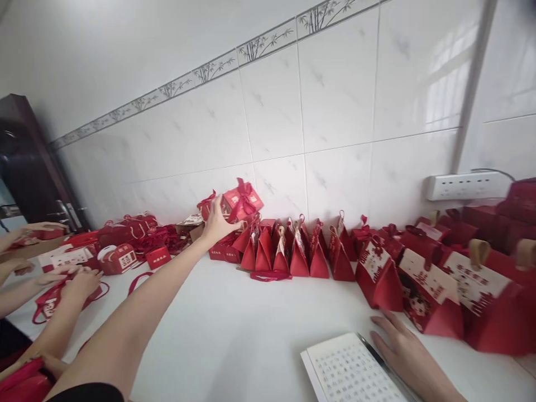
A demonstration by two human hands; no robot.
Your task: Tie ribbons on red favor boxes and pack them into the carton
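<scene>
My left hand (220, 223) reaches far out toward the wall, its thumb and fingers closed round a small red gift box (255, 198) tied with a dark red ribbon bow. The box is tilted above other red boxes and a row of triangular red gift boxes (299, 257) along the wall. My right hand (408, 352) lies on the white table with fingers stretched out, partly blurred. Beside it are a pen (372, 349) and an open notebook (347, 365) with rows of writing. Larger red gift bags (431, 287) stand just beyond the right hand.
Co-workers' hands (79, 282) at the left handle red ribboned items. A heap of red ribbon (171, 240) and a small red box (158, 257) lie on the white table (234, 324). A power strip (467, 186) is on the tiled wall at right.
</scene>
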